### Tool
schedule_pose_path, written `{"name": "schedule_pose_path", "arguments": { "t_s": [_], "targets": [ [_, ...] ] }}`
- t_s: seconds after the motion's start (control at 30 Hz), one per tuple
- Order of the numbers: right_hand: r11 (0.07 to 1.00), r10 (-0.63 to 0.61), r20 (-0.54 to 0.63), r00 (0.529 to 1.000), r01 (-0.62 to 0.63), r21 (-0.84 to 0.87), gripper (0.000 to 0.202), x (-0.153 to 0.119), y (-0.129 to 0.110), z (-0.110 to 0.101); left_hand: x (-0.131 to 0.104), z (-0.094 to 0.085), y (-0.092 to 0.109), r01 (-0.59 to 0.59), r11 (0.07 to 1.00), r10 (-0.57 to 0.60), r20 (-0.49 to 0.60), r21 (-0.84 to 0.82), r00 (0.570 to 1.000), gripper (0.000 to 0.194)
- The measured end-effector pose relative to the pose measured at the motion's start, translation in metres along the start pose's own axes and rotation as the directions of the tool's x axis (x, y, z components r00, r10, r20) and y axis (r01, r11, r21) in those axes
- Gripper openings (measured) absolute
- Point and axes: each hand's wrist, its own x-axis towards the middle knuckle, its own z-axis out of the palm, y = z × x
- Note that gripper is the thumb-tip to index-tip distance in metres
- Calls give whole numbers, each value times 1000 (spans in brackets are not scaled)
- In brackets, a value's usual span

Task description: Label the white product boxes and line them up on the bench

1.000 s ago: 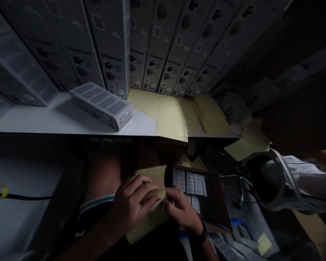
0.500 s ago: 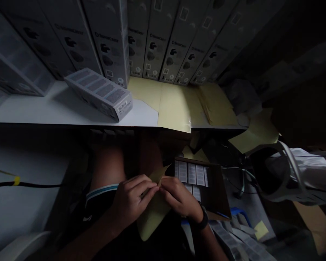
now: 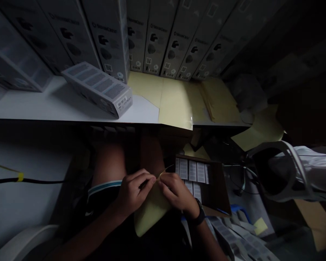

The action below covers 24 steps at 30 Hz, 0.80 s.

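Note:
Over my lap, both hands pinch the upper edge of a yellow paper sheet [image 3: 151,210]. My left hand [image 3: 136,190] has its thumb and fingers closed on the paper near the middle of that edge. Right beside it, my right hand [image 3: 176,190], with a dark watch on the wrist, also grips the edge. A thin corner of the sheet sticks up between the hands. Most of the sheet hangs below them, and the parts under the fingers are hidden.
Ahead is a white shelf [image 3: 38,107] with a small printed box [image 3: 97,88], yellow sheets [image 3: 175,103] and a row of tall boxes [image 3: 154,47]. An open carton [image 3: 216,188] holding several small boxes stands to my right, near a white chair armrest [image 3: 296,174] and label strips [image 3: 239,239].
The sheet's raised flap has tipped and now shows as a thin edge. My hands have drawn slightly closer together at the paper's edge. The camera view has shifted a little.

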Motion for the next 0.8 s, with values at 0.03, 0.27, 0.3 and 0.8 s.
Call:
{"name": "schedule_pose_path", "arguments": {
  "t_s": [0.03,0.27,0.3,0.8],
  "targets": [
    [1000,-4,1,1000,4,4,29,1,0,0,0,0,0,13,1000,-13,-3,-3,1000,13],
    [999,14,18,1000,-15,47,29,0,2,0,3,0,-1,37,998,-40,-64,-45,997,6],
    [998,15,29,999,-17,63,28,0,1,0,3,-1,-2,29,998,-32,-61,-54,998,4],
    [994,-10,22,1000,8,105,27,0,11,4,2,8,-6,66,996,-65,27,-51,998,16]
  ]
}}
